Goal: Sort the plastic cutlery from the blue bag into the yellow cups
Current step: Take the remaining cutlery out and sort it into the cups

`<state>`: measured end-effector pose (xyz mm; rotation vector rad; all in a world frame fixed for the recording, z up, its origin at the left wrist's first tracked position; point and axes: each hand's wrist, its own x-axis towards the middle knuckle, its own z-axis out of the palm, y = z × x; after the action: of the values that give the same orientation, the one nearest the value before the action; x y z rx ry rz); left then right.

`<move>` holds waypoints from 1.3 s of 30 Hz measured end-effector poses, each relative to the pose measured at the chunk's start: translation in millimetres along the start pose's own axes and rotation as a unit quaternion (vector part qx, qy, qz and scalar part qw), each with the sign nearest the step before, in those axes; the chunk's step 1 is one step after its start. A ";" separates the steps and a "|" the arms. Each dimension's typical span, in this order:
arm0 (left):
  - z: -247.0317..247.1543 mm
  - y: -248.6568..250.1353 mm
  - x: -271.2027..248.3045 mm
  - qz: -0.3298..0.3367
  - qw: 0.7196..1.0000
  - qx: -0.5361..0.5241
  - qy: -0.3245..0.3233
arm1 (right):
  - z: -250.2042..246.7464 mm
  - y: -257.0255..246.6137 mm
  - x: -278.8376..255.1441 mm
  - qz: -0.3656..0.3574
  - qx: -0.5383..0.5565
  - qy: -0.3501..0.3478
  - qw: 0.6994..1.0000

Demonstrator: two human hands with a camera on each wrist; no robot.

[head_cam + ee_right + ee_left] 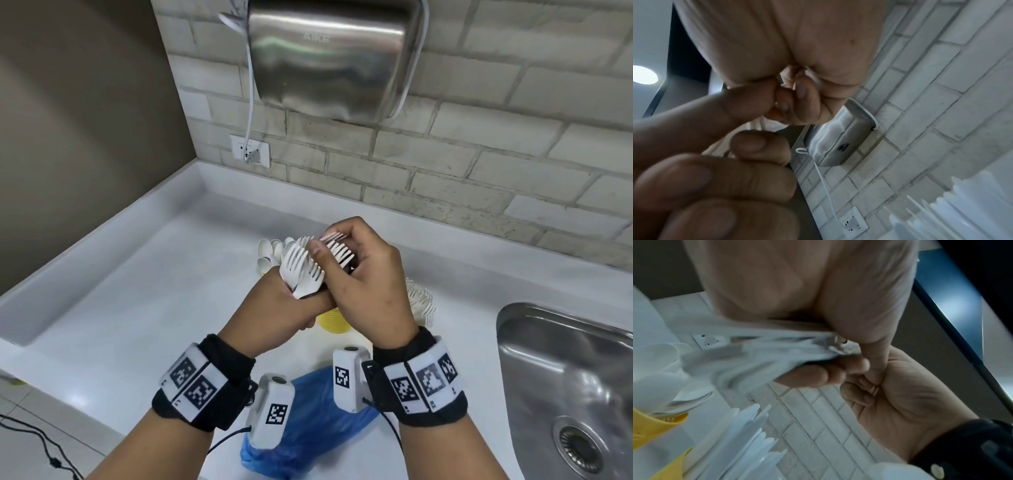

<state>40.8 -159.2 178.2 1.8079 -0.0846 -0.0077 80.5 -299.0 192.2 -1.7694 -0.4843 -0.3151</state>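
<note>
Both hands hold one bundle of white plastic forks (301,267) above the counter. My left hand (301,303) grips the handles from below, and in the left wrist view its fingers (818,374) curl round the blurred forks (760,353). My right hand (337,248) pinches some fork heads at the top of the bundle. A yellow cup (332,322) stands right under the hands, mostly hidden. Behind it a cup of white spoons (270,253) shows. White knives (419,301) stand in a cup to the right. The blue bag (308,428) lies crumpled near my wrists.
A steel sink (565,377) is set into the white counter (137,291) on the right. A metal hand dryer (329,58) hangs on the brick wall above, its cord running to a socket (250,150). A raised ledge borders the counter's left and back.
</note>
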 end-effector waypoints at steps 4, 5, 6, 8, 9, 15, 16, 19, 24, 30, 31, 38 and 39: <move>1.2 -1.3 2.0 0.020 0.999 0.031 0.014 | 3.0 -2.4 -4.3 -0.019 -0.050 0.030 0.998; 0.8 -2.7 2.5 0.020 0.999 0.033 0.015 | 2.8 -4.6 -4.7 -0.019 -0.054 0.032 0.998; 0.8 -2.7 2.3 0.023 0.999 0.030 0.014 | 2.5 -6.8 -4.5 -0.019 -0.050 0.031 0.998; 0.7 -4.0 3.5 0.031 0.999 0.023 0.008 | 0.8 -10.3 -4.1 -0.022 -0.012 0.012 1.000; 0.9 -2.5 3.8 0.033 0.999 0.020 0.002 | -0.2 -11.4 -4.1 -0.022 0.007 -0.007 1.000; 0.8 4.8 7.1 0.080 0.987 0.141 -0.005 | 3.2 -10.6 -5.9 0.014 0.009 -0.076 0.997; 0.8 4.5 7.8 0.075 0.987 0.143 -0.001 | 5.2 -11.1 -5.7 0.013 0.022 -0.043 0.999; 1.6 0.5 8.6 0.056 0.987 0.147 0.014 | 12.8 -13.6 -6.0 0.012 0.050 0.024 0.998; 2.9 3.4 4.4 0.075 0.994 0.079 0.022 | 13.0 -13.7 -2.7 0.013 0.063 0.095 0.993; 3.9 -2.9 2.5 0.099 0.987 0.117 0.056 | 0.6 -11.3 7.1 0.024 0.112 0.198 0.974; 5.0 -2.2 2.6 0.100 0.988 0.110 0.049 | 0.5 -11.3 7.3 0.024 0.117 0.201 0.972; 11.8 -3.9 6.5 0.103 0.988 0.095 0.068 | 5.2 -13.4 0.2 0.048 0.182 0.176 0.966; 11.4 -4.2 7.6 0.104 0.987 0.095 0.081 | 3.9 -12.9 -2.0 0.050 0.208 0.153 0.965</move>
<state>48.0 -169.8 171.7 1.9743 -0.1620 0.3036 72.3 -293.0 201.4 -1.3024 -0.2176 -0.3775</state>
